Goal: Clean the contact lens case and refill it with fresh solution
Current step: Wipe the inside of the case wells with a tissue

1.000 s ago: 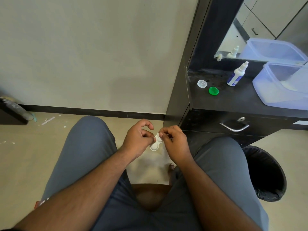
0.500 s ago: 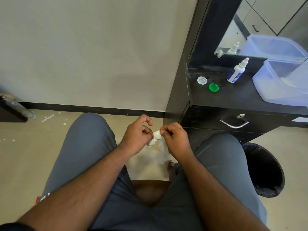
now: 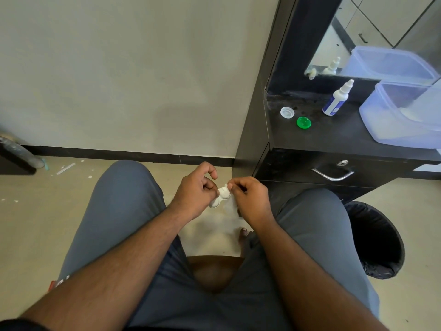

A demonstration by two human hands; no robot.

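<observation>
Plain grey wall (image 3: 119, 68) and beige floor (image 3: 35, 223) fill the background of the head view, with a dark desk (image 3: 334, 139) standing at the right under a mirror (image 3: 381, 32). Seated, the person holds both hands over the gap between the knees, well below the desk's front edge. The left hand (image 3: 194, 193) has its fingers curled and pinches the contact lens case (image 3: 220, 197) at its left side, the forefinger arched above and apart from the thumb. The right hand (image 3: 250, 199) is curled narrowly too, its fingertips (image 3: 230, 186) pinching the upper end of the case; a thin pale tissue (image 3: 232, 206) hangs beneath this hand. The white case lies with its long axis slanted, upper end toward the right hand, lower end down-left beside the left palm; which face is turned up I cannot tell. On the desk, near its left edge, lie a clear cap (image 3: 287, 112) and a green cap (image 3: 303, 122), close together but apart. Further back stands a white solution bottle (image 3: 336, 100), upright, nozzle up. A translucent tub (image 3: 381, 130) sits at the desk's right end. A black bin (image 3: 381, 240) stands on the floor beside the right knee.
</observation>
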